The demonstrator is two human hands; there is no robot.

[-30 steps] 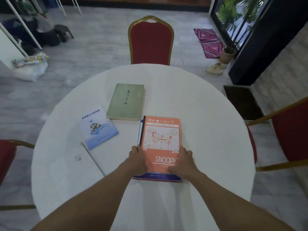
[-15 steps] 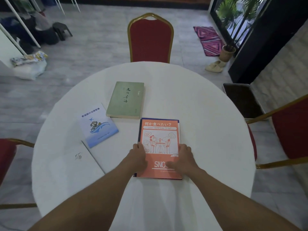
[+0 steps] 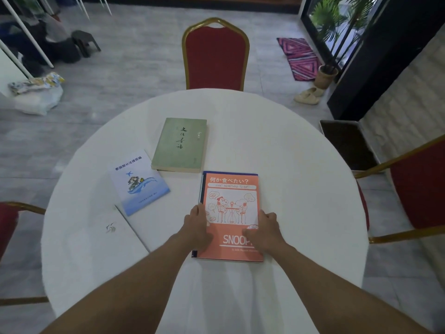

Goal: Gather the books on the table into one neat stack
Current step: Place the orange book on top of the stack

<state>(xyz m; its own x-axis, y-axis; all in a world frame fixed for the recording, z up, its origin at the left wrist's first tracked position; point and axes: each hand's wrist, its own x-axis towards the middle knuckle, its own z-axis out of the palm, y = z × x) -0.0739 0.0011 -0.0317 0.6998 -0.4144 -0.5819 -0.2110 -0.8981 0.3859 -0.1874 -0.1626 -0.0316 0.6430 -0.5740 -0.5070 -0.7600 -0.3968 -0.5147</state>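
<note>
An orange Snoopy book (image 3: 231,189) lies on a dark blue book (image 3: 201,186), which shows only as a thin strip along the top and left edges. My left hand (image 3: 196,225) grips the pair's left edge. On the lower right of the orange cover rests my right hand (image 3: 266,231), with its fingers at the right edge. A green book (image 3: 179,144) lies just beyond, to the left. A pale blue booklet (image 3: 139,182) sits left of that, tilted. Near the table's left edge lies a white book (image 3: 106,239).
The round table (image 3: 301,189) has a white cloth. Red chairs stand at the far side (image 3: 215,54), the right (image 3: 419,184) and the left (image 3: 7,225). A dark planter box (image 3: 349,145) sits on the floor at the right.
The orange book has slid toward me over the dark blue one, whose near edge no longer sticks out. Both hands have moved farther up the books' sides.
</note>
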